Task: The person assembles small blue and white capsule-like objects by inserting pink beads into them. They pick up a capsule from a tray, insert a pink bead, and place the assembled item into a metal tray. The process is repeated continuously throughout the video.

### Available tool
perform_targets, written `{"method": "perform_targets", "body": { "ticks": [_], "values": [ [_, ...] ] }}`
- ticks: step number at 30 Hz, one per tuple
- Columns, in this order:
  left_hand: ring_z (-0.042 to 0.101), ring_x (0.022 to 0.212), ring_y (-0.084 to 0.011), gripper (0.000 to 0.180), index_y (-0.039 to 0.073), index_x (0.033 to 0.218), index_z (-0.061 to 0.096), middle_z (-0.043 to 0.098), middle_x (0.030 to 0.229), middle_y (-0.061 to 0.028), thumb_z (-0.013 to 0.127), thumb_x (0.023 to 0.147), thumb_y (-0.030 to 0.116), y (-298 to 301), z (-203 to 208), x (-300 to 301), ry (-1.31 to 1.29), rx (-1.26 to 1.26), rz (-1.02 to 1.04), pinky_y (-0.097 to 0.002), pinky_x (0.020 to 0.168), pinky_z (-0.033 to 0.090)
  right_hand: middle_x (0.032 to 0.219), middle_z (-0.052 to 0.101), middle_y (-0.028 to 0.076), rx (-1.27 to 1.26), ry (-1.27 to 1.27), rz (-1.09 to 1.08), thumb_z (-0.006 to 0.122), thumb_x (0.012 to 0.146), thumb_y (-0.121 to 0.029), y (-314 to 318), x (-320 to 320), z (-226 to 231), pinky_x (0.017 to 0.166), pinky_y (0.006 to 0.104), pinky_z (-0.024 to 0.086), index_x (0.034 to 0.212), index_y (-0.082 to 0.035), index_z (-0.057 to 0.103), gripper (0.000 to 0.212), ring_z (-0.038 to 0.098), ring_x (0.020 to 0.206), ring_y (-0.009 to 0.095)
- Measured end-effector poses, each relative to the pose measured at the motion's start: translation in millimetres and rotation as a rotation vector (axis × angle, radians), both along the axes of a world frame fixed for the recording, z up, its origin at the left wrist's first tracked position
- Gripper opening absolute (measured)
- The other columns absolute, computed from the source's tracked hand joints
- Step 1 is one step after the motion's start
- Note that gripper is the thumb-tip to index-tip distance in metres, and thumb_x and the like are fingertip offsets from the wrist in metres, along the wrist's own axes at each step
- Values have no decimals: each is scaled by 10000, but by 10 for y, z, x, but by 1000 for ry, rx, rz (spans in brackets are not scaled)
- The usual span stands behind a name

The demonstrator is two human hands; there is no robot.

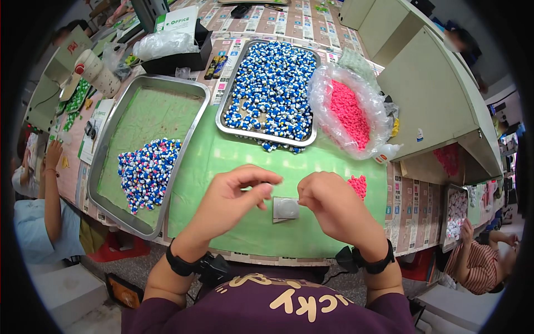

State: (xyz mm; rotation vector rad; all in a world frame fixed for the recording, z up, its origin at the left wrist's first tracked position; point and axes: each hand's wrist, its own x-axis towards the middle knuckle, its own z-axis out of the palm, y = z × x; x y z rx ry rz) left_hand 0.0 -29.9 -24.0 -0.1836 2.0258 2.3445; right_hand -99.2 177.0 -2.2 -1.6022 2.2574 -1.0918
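My left hand (239, 192) hovers over the green mat with its fingers curved, a gap between thumb and forefinger and nothing visible in it. Opposite it, my right hand (329, 195) is closed with the fingertips tucked down; whatever it may hold is hidden. Between the two lies a small grey square pad (277, 216) with a round whitish piece (287, 208) on it. Just beyond my right hand sits a little heap of pink pieces (359, 186). A large metal tray (92, 179) on the left holds a pile of small blue, white and pink pieces (146, 173).
A second metal tray (222, 119) at the back is full of small blue-and-white pieces (272, 83). Right of it stands a clear plastic bag (322, 106) of pink pieces (347, 114), with a white bottle (387, 151) beside it. A pale cabinet (431, 94) borders the right side. Co-workers sit on both sides.
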Motion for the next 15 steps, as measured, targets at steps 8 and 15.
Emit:
{"method": "perform_targets", "body": {
  "ticks": [8, 15],
  "values": [
    [656, 963, -163, 252, -31, 1159, 643, 660, 1159, -128, 607, 909, -20, -160, 21, 110, 7, 91, 100, -282, 833, 551, 779, 525, 63, 194, 98, 76, 537, 737, 54, -89, 12, -80, 759, 370, 400, 856, -79, 493, 184, 551, 789, 269],
    [674, 986, -195, 284, -41, 1180, 602, 669, 1127, -146, 628, 899, -13, -35, 25, 5, 31, 224, 141, -300, 840, 552, 845, 574, 74, -54, -207, -48, 575, 740, 135, -79, 4, 105, 808, 351, 430, 849, -63, 470, 249, 585, 822, 246]
  ]
}}
